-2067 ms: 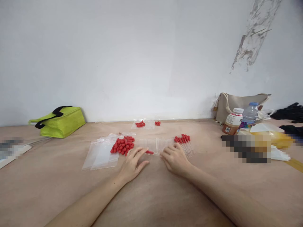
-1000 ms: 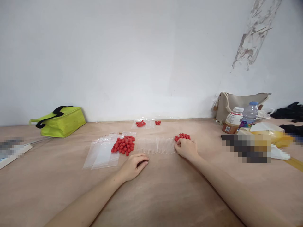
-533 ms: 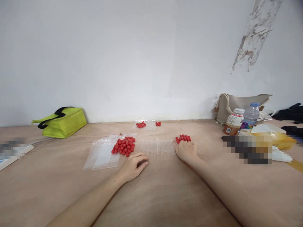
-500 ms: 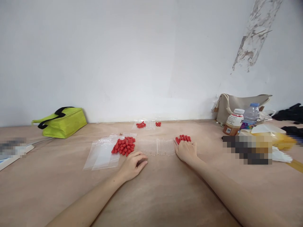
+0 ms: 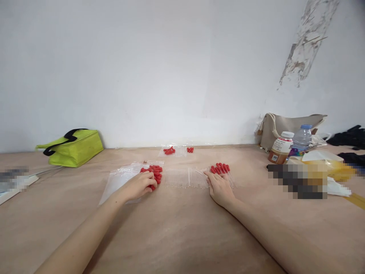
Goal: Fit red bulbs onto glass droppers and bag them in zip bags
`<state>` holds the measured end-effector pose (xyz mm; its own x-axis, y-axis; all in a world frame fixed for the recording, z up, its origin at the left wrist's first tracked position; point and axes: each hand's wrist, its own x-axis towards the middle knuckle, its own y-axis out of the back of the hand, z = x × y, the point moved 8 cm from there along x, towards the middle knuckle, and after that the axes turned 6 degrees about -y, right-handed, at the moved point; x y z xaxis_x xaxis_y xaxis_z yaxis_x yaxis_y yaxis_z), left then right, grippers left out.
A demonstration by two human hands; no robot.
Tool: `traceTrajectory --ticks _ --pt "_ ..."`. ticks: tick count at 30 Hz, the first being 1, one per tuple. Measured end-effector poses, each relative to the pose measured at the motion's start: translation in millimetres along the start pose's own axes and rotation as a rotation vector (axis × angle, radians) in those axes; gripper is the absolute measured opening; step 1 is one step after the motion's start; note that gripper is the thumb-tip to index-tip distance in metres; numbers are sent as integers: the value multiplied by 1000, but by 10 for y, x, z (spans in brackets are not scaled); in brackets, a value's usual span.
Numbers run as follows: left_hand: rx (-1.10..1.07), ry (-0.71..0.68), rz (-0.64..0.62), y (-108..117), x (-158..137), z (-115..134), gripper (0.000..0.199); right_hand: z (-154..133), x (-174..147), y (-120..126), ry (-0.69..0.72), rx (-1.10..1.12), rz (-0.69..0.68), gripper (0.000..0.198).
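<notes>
Farther left than in the earlier frame, the left hand now reaches into the heap of red caps left of the frame's centre, and the right hand sits slightly nearer the middle. Caps could roll off the heap, I judge, if the left fingers drag through it; the row of clear tubes at centre could skew if the right hand brushes it; the red-capped tubes right of centre could scatter under that same hand. The left fingers are curled down among the caps, partly hiding them; whether they pinch one I cannot tell. The right thumb and index finger meet one slanted tube at the row's right end, their grip unclear, the other fingers loosely extended beside the red-capped tubes.
</notes>
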<state>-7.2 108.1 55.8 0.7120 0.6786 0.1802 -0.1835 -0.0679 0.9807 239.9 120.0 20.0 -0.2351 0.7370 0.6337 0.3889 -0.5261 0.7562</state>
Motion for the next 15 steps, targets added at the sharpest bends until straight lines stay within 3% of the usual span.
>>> traceTrajectory --ticks 4,8,12,15 --pt "-159 25 11 16 18 18 12 27 3 12 -13 37 0 26" --pt "-601 90 64 5 61 116 10 29 7 8 -23 126 -5 24" --pt "-1042 128 237 -210 153 257 19 -9 -6 2 -9 176 -20 24" --pt "-1088 218 360 -429 189 283 19 -45 -14 0 21 168 -30 24"
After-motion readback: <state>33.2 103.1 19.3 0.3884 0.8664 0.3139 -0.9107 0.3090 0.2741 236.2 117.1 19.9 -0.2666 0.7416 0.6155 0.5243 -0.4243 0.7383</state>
